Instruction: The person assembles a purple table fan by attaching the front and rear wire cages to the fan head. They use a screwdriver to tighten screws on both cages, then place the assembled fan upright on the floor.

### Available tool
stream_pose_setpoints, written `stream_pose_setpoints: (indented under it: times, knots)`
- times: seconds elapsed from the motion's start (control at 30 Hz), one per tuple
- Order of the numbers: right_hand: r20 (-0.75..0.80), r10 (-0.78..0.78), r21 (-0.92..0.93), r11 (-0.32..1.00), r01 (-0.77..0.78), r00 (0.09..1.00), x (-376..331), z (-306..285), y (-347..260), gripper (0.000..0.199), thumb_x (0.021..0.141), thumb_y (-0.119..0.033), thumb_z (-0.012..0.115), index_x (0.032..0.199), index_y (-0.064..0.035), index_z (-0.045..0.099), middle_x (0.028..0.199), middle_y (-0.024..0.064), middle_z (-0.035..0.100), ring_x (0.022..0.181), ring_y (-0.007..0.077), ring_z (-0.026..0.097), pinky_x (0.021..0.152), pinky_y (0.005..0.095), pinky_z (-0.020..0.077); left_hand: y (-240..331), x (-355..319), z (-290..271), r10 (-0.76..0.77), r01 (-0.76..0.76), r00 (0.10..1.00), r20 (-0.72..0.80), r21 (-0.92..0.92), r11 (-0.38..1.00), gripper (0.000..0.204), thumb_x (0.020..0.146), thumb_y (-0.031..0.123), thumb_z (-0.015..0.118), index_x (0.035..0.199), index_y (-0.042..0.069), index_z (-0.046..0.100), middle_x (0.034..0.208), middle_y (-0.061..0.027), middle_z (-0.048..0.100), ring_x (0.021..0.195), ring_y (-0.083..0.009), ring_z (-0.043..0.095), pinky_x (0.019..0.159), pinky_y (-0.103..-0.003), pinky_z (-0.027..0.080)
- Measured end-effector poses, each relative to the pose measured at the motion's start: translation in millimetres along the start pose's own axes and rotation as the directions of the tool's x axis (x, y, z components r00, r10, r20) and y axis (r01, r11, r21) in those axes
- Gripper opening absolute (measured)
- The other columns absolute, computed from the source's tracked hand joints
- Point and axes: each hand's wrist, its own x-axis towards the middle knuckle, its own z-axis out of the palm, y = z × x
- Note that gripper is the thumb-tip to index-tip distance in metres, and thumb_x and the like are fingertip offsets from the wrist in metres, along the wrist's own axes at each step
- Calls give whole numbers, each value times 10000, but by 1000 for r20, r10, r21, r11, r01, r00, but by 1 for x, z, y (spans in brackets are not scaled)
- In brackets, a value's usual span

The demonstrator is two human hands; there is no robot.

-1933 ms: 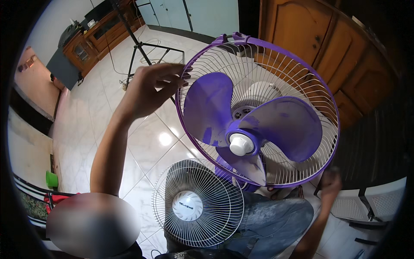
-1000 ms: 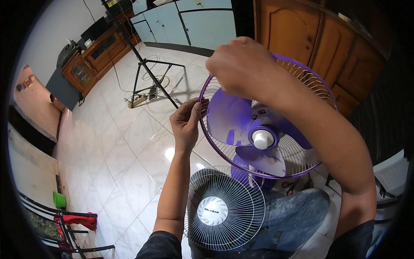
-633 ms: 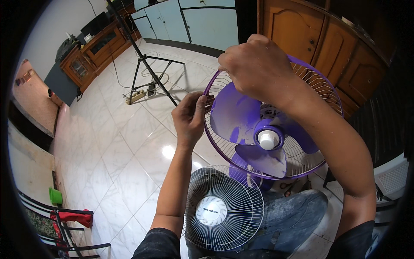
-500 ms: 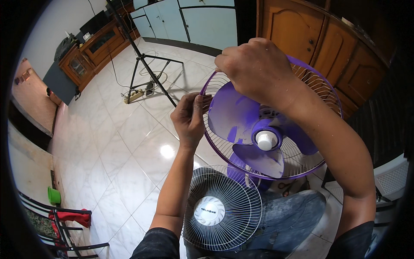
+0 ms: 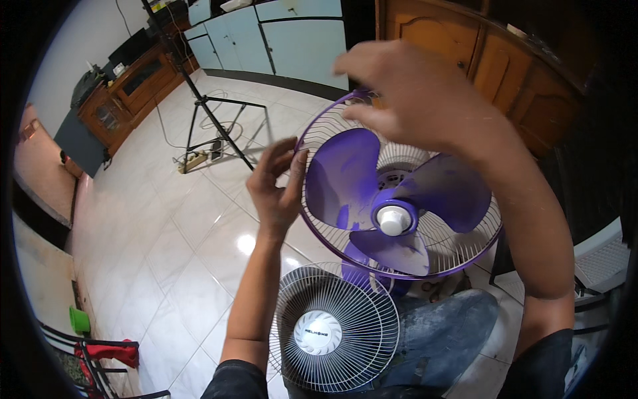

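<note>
A purple fan (image 5: 392, 199) stands before me with its front uncovered, showing dusty purple blades around a white centre knob (image 5: 393, 220). Its wire rear guard (image 5: 458, 259) has a purple rim. At the rim's left side is my left hand (image 5: 274, 189), thumb and fingers parted, the fingertips close to or touching it. Above the upper part of the guard, my right hand (image 5: 425, 93) hovers open, slightly blurred, with nothing in it. The white wire front grille (image 5: 345, 369), with a round white centre badge, lies on my lap.
Scissors or a similar looped-handle tool (image 5: 433, 290) lie on the floor by my knee. A black tripod (image 5: 214, 116) stands beyond, near a power strip (image 5: 193, 161) and cables. Light blue cabinets (image 5: 302, 50) and wooden cupboards (image 5: 432, 30) line the back. A white plastic chair (image 5: 601, 259) is at right.
My right hand has come off the guard's upper rim, and its fingers have opened. My left hand's pinch on the rim has loosened. The whole view has shifted slightly.
</note>
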Motion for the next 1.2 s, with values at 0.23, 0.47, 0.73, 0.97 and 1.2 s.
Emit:
stream_pose_setpoints:
  times: [0.23, 0.47, 0.73, 0.97, 1.2]
  knots:
    - [251, 325, 41, 938, -345, 912, -38, -71, 17, 276, 938, -229, 780, 1065, 16, 779, 911, 150, 764, 803, 253, 734, 754, 368, 568, 60, 76, 32, 310, -339, 893, 325, 37, 940, 339, 972, 137, 776, 1286, 16, 731, 1203, -149, 782, 1075, -257, 775, 964, -384, 610]
    - [85, 343, 110, 930, -351, 936, -64, -55, 21, 177, 989, -138, 705, 1011, 19, 783, 749, 130, 731, 638, 227, 699, 596, 367, 486, 75, 97, 62, 426, -545, 797, 427, 206, 813, 238, 981, 54, 724, 1212, 18, 765, 1068, -135, 800, 977, -245, 797, 866, -363, 646]
    - [141, 491, 294, 808, -510, 860, -87, -82, 32, 221, 993, -120, 723, 1138, 34, 786, 1001, 128, 799, 925, 185, 761, 848, 293, 577, 84, 99, 75, 358, -514, 811, 463, 272, 813, 253, 993, 81, 729, 1238, 24, 752, 1137, -149, 787, 1048, -265, 780, 900, -374, 639]
    - [19, 570, 260, 790, -555, 821, -110, -82, 26, 163, 972, -70, 770, 1104, 26, 778, 978, 110, 793, 931, 167, 760, 872, 305, 597, 112, 83, 81, 492, -611, 772, 403, 256, 749, 196, 961, 63, 726, 1139, -15, 751, 996, -165, 773, 886, -282, 761, 790, -389, 612]
    - [-123, 414, 277, 887, -369, 902, -111, -58, 21, 150, 1029, -90, 704, 1101, 39, 734, 975, 166, 789, 929, 254, 800, 866, 377, 657, 126, 80, 75, 507, -624, 767, 394, 273, 732, 238, 970, 74, 728, 1194, -6, 731, 1064, -166, 764, 960, -279, 749, 848, -394, 602]
